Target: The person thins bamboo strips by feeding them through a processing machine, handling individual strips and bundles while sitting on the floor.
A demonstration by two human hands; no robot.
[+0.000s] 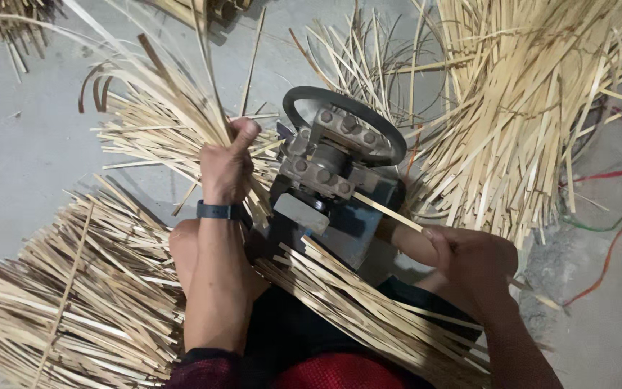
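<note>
A small metal machine (332,173) with bolted rollers and a dark ring-shaped guard stands on the floor between my knees. My left hand (226,164), with a dark band on the wrist, grips a bundle of thin bamboo strips (174,108) that fan out up and to the left beside the machine. My right hand (473,263) pinches a single bamboo strip (390,211) that runs from the machine's rollers toward it. More strips (368,310) lie across my lap.
A big heap of bamboo strips (73,295) fills the floor at lower left. Another large pile (520,115) spreads at upper right. Red and green wires (613,216) trail over the grey concrete floor (23,158) at the right edge.
</note>
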